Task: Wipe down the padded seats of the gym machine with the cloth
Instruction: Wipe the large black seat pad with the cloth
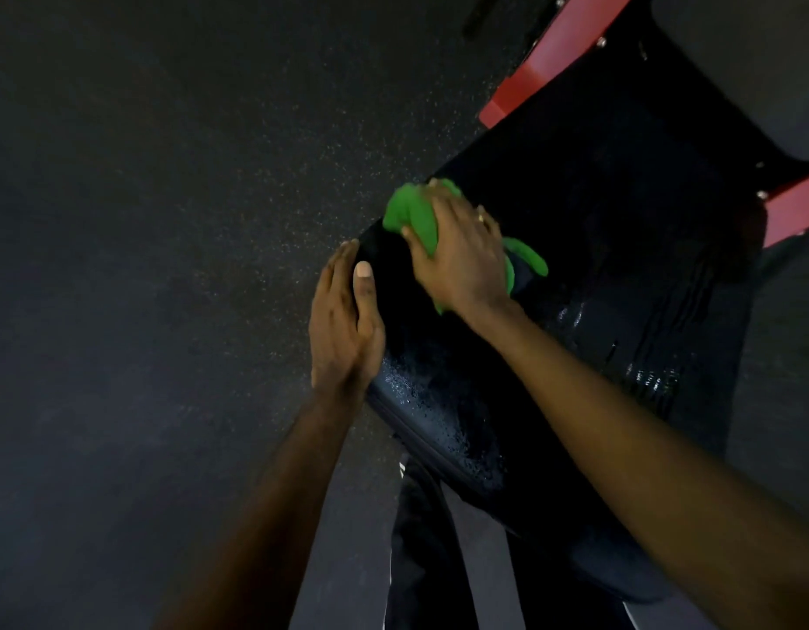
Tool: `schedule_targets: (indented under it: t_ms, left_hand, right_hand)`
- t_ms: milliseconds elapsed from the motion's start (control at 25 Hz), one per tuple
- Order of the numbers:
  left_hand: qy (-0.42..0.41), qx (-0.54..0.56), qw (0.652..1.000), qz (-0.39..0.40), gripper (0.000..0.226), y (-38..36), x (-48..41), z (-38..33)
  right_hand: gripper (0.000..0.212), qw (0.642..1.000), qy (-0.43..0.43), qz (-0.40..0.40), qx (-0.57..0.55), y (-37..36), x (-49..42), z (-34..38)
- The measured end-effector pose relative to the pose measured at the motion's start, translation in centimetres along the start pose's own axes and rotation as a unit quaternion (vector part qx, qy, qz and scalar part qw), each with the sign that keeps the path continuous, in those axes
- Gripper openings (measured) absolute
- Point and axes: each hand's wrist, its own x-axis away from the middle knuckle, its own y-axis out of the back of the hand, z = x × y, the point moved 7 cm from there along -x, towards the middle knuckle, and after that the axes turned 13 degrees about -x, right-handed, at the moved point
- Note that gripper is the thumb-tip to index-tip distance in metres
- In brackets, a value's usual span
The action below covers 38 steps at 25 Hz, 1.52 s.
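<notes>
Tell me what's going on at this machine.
A person is wiping the machine's black padded seat with a green cloth. The right hand grips the bunched cloth and presses it on the seat near its far left corner. The left hand rests flat against the seat's left edge. Wet droplets shine on the near part of the seat; a red frame shows behind.

text: none legible | labels: none | numbers: none | signs: none
</notes>
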Motion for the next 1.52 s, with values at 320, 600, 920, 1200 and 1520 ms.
schedule_targets:
  t_ms: [320,600,920,1200,1520]
  left_hand:
    - [-0.027,-0.001,0.999,0.024,0.066,-0.4,-0.1,0.1]
    - [-0.036,-0.032,0.999,0.016,0.063,-0.5,-0.1,0.0]
    - [-0.048,-0.042,0.998,0.014,0.063,-0.7,-0.4,0.3]
    - [-0.046,-0.078,0.996,0.021,0.055,-0.9,-0.4,0.1]
    - [-0.043,-0.076,0.996,0.019,0.052,-0.8,-0.3,0.0]
  right_hand:
    - [0.063,0.994,0.073,0.066,-0.046,0.1,7.3,4.2]
    - [0.057,0.999,0.035,0.010,-0.012,-0.5,-2.0,1.6]
    - [0.048,0.999,-0.003,-0.036,-0.021,1.0,3.8,3.7]
    - [0.058,1.000,-0.014,-0.017,-0.002,1.2,4.2,0.1]
    - [0.061,0.999,-0.023,-0.010,-0.026,2.4,12.1,2.5]
